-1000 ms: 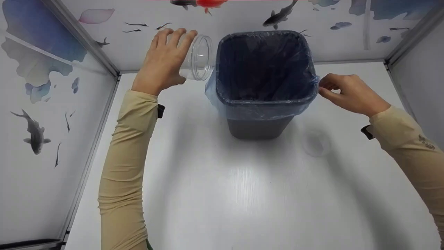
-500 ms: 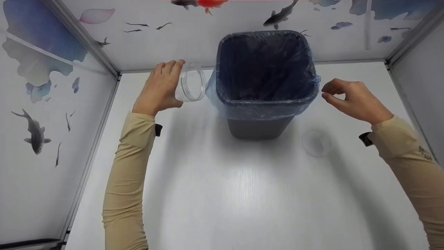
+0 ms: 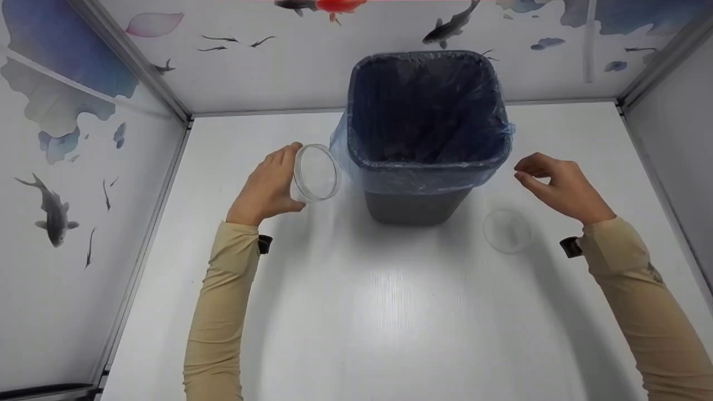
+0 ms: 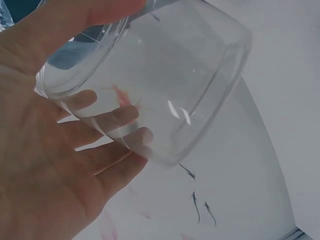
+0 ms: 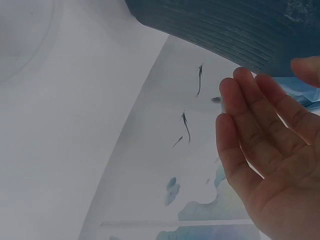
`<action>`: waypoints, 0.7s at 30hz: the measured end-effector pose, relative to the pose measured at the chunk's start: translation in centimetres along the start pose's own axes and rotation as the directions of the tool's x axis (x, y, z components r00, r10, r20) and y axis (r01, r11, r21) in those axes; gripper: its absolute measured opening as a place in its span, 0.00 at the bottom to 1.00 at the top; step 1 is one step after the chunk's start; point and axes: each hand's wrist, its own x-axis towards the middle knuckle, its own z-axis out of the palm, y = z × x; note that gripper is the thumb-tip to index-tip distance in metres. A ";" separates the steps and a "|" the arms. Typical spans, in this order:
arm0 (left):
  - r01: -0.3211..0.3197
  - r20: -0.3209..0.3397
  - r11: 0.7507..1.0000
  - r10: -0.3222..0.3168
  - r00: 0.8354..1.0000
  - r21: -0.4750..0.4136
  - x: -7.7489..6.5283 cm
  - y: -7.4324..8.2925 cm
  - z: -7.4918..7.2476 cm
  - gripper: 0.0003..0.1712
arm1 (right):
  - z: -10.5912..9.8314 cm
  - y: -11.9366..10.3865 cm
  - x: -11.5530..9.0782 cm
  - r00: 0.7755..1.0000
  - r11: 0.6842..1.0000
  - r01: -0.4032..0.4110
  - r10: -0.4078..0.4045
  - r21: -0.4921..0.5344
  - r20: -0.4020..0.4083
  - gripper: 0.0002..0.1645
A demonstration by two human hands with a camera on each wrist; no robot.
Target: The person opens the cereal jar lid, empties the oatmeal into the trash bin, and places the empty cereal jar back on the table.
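Note:
In the head view my left hand (image 3: 268, 184) grips a clear jar (image 3: 317, 172) from its left side, thumb below and fingers above. The jar is tilted, its round open mouth facing right and up. Through its wall in the left wrist view, the jar (image 4: 165, 85) looks empty and fingertips show behind it. My right hand (image 3: 568, 186) hovers right of the bin, fingers loosely bent and thumb apart, holding nothing; the right wrist view shows the bare palm (image 5: 280, 175). A round clear lid (image 3: 507, 231) lies on the table, below and left of that hand.
A grey bin (image 3: 418, 208) lined with a blue plastic bag (image 3: 429, 179) stands at the back middle of the white table (image 3: 390, 312), between the hands. White panels (image 3: 267, 72) with painted fish enclose the back and sides.
My left hand has brought the jar down toward me from beside the bin's rim, turning its mouth upward. My right hand has let go of the bag's edge and drawn back toward me.

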 end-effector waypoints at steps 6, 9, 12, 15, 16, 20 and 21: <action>-0.028 -0.010 0.989 0.027 1.000 -0.146 -0.9 0.3 2.4 0.63 | 0.7 0.7 -0.8 1.000 1.000 -0.013 0.014 0.011 -0.017 0.14; -0.013 0.004 0.976 0.014 1.000 -0.216 -1.2 0.5 3.5 0.63 | 1.1 1.0 -1.2 0.999 1.000 -0.019 0.020 0.024 -0.030 0.14; 0.002 0.018 0.957 0.003 1.000 -0.289 -1.5 0.5 4.8 0.63 | 1.4 1.2 -1.6 0.999 0.999 -0.021 0.022 0.024 -0.041 0.13; -0.010 0.017 0.931 0.018 1.000 -0.366 -2.0 0.4 6.0 0.64 | 1.9 1.4 -1.9 0.998 0.999 -0.031 0.033 0.029 -0.050 0.14; -0.018 0.018 0.919 0.028 0.999 -0.393 -2.1 0.4 6.5 0.63 | 2.0 1.4 -2.0 0.998 0.999 -0.034 0.036 0.031 -0.054 0.14; -0.034 0.034 0.878 0.057 0.998 -0.478 -2.4 0.5 8.0 0.63 | 2.5 1.7 -2.3 0.997 0.998 -0.048 0.050 0.044 -0.062 0.14; -0.035 0.039 0.866 0.063 0.997 -0.499 -2.4 0.6 8.3 0.63 | 2.7 1.8 -2.4 0.997 0.998 -0.050 0.053 0.047 -0.062 0.14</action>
